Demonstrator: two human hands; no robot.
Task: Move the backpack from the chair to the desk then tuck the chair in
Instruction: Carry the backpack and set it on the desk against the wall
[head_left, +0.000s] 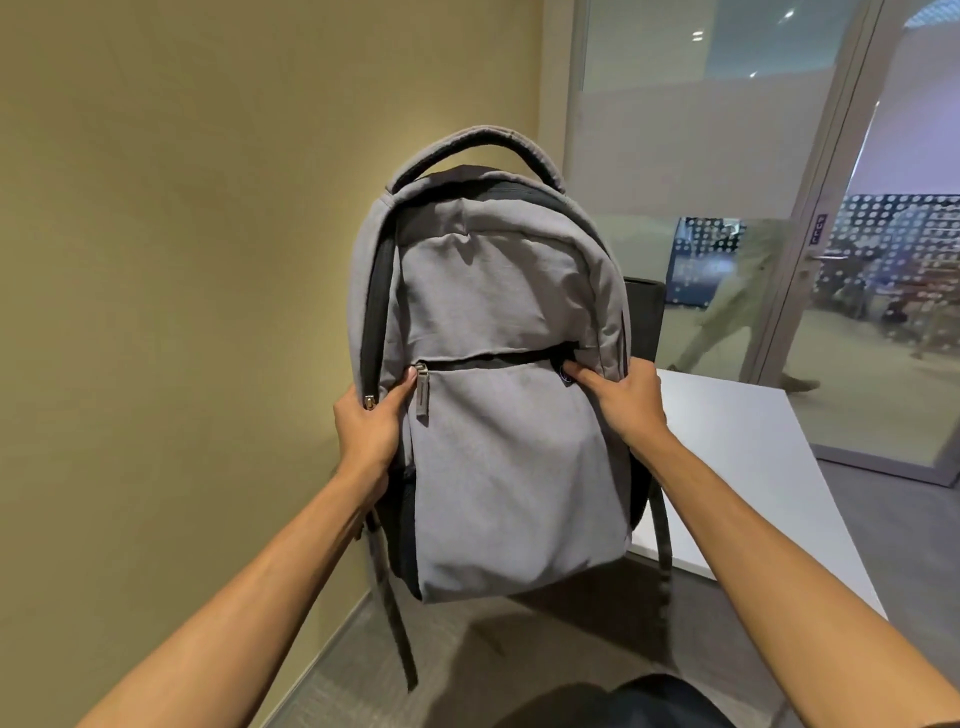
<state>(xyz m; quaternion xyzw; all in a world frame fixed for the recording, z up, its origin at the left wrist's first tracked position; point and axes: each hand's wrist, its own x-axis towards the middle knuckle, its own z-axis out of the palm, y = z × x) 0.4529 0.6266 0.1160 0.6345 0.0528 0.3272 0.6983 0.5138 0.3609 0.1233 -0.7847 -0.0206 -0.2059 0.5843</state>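
White counter (748, 467) at right, its visible top bare; near edge partly hidden behind the backpack (498, 415), which is held clear of it. Grey carpeted floor (467, 660) below carries the bag's shadow only.

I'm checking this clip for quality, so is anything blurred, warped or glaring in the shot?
Head view: the grey backpack and both hands, left hand and right hand, are sharp; the walking figure behind the glass wall is motion-blurred; wide-angle bending curves the door frame; ceiling lights reflect faintly in the glass.
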